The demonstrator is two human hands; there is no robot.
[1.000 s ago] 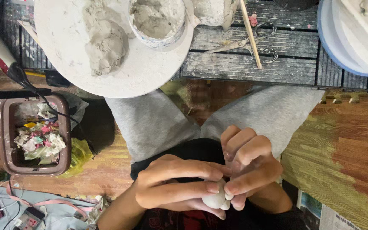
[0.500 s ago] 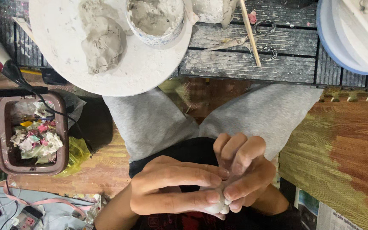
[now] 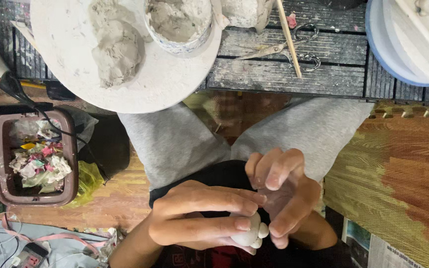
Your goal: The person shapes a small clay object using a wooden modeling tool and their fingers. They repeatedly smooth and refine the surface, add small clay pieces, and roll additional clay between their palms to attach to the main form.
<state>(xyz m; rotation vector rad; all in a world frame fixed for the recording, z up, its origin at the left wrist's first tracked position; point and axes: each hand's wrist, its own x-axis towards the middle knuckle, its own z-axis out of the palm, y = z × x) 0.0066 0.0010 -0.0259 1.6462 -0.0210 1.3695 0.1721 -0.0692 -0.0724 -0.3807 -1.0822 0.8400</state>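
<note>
We see a white clay lump (image 3: 248, 232), grey clay (image 3: 117, 47) on a white round board (image 3: 175, 84), and grey trousers (image 3: 175, 141). The bin (image 3: 1, 164) is brown, holding pink, white and yellow scraps (image 3: 40, 164). The floor mat (image 3: 398, 168) shows orange-green wood grain.

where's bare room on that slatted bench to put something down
Free: the slatted bench below the scissors, between the white round board and blue-rimmed basin. Crowded: the board holds a clay lump and bowl.
</note>
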